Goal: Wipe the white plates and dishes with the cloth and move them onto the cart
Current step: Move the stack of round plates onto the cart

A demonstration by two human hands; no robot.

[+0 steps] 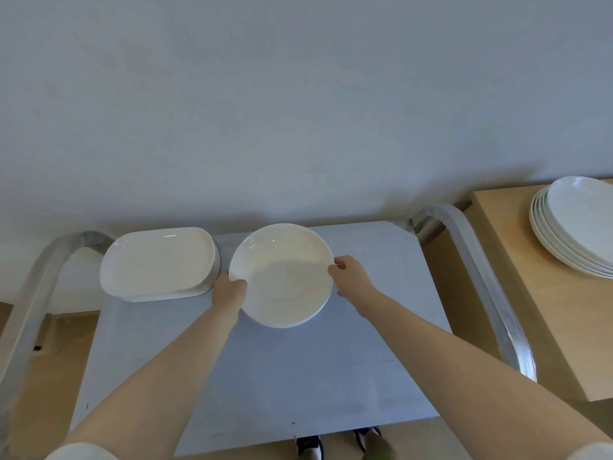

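Currently both hands pinch a round plate (282, 277) over the cart (265, 376) top: left hand (229, 290) at its left rim, right hand (351, 273) at its right. Dish stack (159, 263) just left; plate stack (577, 224) on table (497, 260), far right.

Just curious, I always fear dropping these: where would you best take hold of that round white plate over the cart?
Probably by its rim, from two opposite sides. The round plate is wide, shallow and smooth, so only its thin edge offers purchase. Here the left hand and right hand each pinch the rim.
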